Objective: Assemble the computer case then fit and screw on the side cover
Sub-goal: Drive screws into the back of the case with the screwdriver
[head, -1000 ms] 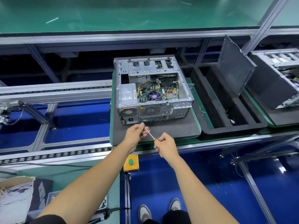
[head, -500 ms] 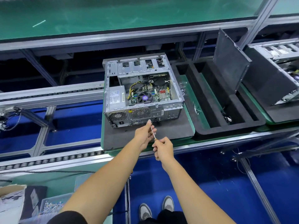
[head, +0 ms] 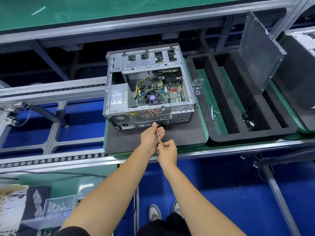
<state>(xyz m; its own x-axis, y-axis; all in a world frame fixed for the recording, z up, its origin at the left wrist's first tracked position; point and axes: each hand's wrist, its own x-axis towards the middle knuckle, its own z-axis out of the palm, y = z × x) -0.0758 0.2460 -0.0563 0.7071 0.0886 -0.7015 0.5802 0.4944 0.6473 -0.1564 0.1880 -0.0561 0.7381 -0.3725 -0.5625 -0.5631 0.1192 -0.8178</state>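
Observation:
An open grey computer case lies on a dark foam pad, its motherboard and fan exposed and its rear panel facing me. My right hand grips the orange handle of a thin screwdriver. My left hand pinches the shaft near its tip, right at the lower edge of the case's rear panel. The dark side cover stands tilted in the black foam tray to the right.
Small bags of screws lie on the green strip between case and tray. A second case stands at the far right. A clear box of screws sits at lower left. Conveyor rails run left and in front.
Both hands have moved forward with the screwdriver, and its tip has swung from pointing left to pointing at the case's rear panel. The view has shifted closer.

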